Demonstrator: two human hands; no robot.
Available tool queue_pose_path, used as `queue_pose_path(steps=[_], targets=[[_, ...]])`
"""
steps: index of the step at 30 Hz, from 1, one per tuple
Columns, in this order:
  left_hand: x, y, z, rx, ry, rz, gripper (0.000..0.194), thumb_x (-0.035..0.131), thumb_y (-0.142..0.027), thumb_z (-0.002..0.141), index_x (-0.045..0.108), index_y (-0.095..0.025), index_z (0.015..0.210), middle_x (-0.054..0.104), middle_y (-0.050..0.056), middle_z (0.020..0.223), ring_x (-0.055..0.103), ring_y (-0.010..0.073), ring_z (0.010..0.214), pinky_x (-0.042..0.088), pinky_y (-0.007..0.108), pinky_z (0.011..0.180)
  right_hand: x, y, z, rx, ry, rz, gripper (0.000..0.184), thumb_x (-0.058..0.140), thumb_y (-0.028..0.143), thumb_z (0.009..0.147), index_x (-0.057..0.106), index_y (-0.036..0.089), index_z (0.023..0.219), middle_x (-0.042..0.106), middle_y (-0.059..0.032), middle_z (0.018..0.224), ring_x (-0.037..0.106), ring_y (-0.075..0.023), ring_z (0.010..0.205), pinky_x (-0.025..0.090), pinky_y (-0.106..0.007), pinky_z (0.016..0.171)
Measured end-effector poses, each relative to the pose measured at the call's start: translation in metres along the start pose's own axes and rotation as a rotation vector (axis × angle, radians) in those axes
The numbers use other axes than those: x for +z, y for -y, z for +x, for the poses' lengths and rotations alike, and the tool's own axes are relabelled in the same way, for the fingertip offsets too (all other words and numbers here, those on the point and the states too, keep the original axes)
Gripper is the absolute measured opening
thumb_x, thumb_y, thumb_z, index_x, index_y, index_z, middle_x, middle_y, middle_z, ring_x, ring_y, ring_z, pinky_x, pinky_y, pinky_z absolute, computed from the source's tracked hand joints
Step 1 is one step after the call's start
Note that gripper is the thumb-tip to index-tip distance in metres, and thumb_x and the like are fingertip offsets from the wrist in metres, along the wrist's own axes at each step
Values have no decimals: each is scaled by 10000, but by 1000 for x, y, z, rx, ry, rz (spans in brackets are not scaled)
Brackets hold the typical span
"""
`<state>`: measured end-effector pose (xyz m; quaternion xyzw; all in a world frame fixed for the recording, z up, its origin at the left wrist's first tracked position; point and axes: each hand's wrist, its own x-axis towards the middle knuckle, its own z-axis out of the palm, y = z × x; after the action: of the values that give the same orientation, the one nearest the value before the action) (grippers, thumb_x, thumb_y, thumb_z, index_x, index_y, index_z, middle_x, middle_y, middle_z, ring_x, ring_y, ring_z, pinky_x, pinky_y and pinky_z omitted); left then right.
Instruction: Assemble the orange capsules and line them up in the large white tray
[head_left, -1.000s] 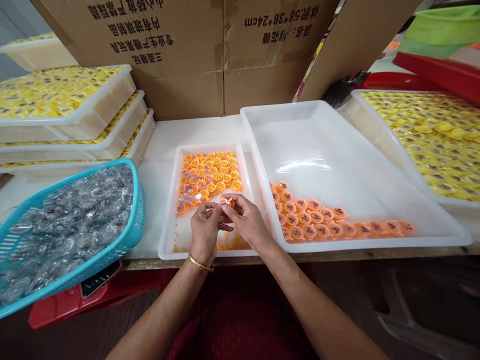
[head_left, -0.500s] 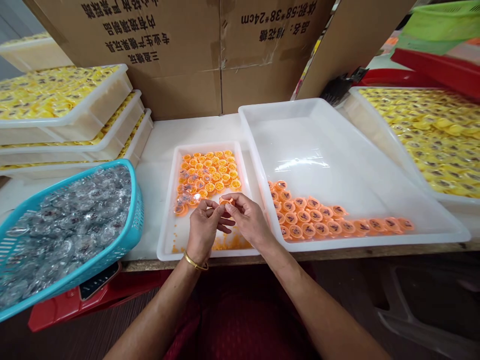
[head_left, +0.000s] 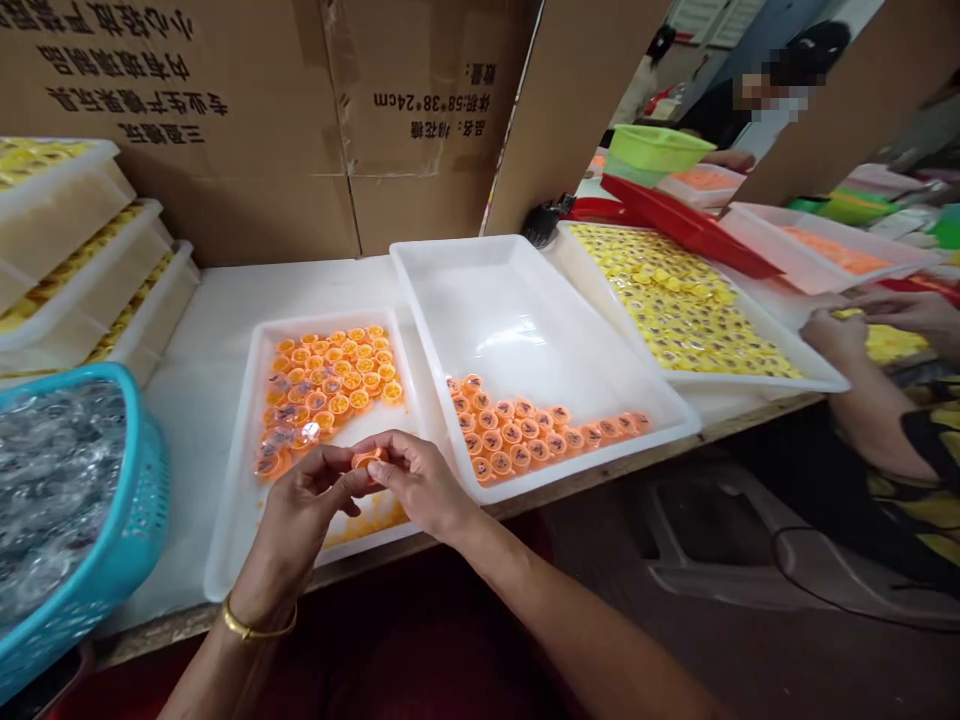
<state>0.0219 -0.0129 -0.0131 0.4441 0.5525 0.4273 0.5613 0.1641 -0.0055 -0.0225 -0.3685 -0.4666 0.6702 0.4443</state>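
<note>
We see one small orange cup (head_left: pixel 369 458) held over the near part of the smaller white tray (head_left: pixel 238 535). The right hand (head_left: pixel 426 490) pinches it between thumb and fingers; the left hand (head_left: pixel 304 505) has its thumb and fingertips drawn together on its other side. Beneath, that tray holds orange cups with yellow-orange filling (head_left: pixel 349 370), about forty, too crowded for us to count exactly, and loose orange bits. Just to its right, one larger white tray (head_left: pixel 517 330) holds orange cups with dark-printed tops (head_left: pixel 517 435), roughly two dozen by our count, gathered at its near side. Left of the small tray we find one blue basket (head_left: pixel 146 500) of clear packets (head_left: pixel 56 490), their number unclear, and behind it three stacked trays (head_left: pixel 71 240) of yellow pieces. Farther right, one tray (head_left: pixel 829 382) bears yellow pieces beyond our counting, beside two hands of a co-worker (head_left: pixel 836 340).
</note>
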Motion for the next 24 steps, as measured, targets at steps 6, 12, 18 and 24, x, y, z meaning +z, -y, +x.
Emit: queue_pose_path(steps=[6, 12, 18, 24], targets=[[8, -19, -12, -21, 114, -72, 586, 712, -409, 702, 517, -255, 1234, 623, 79, 1084, 616, 251, 963, 561, 329, 633, -55, 45, -2, -32, -181, -280, 348, 560, 327, 838, 545, 246, 1177, 599, -11, 981, 644, -132, 822, 526, -344, 824], [-1, -12, -12, -71, -20, -39, 434, 666, -476, 727, 637, -167, 1030, 627, 87, 1015, 611, 208, 870, 539, 298, 654, -169, 76, 30, 217, -513, -959, 262, 542, 203, 812, 615, 176, 1062, 633, -84, 1081, 627, -160, 864, 494, -283, 738], [7, -7, -18, -106, -2, -36, 379, 683, -466, 706, 669, -155, 921, 646, 73, 902, 597, 172, 774, 517, 260, 621, -194, 57, 41, 348, -350, -1032, 157, 610, 158, 739, 705, 147, 864, 701, -68, 865, 597, -131, 680, 437, -215, 572], [-2, 0, -12, -120, -2, -30, 349, 690, -431, 703, 670, -150, 908, 647, 71, 881, 609, 168, 748, 522, 267, 619, -194, 53, 42, 392, -279, -1054, 212, 577, 203, 783, 699, 157, 951, 703, -80, 921, 615, -147, 710, 431, -215, 533]])
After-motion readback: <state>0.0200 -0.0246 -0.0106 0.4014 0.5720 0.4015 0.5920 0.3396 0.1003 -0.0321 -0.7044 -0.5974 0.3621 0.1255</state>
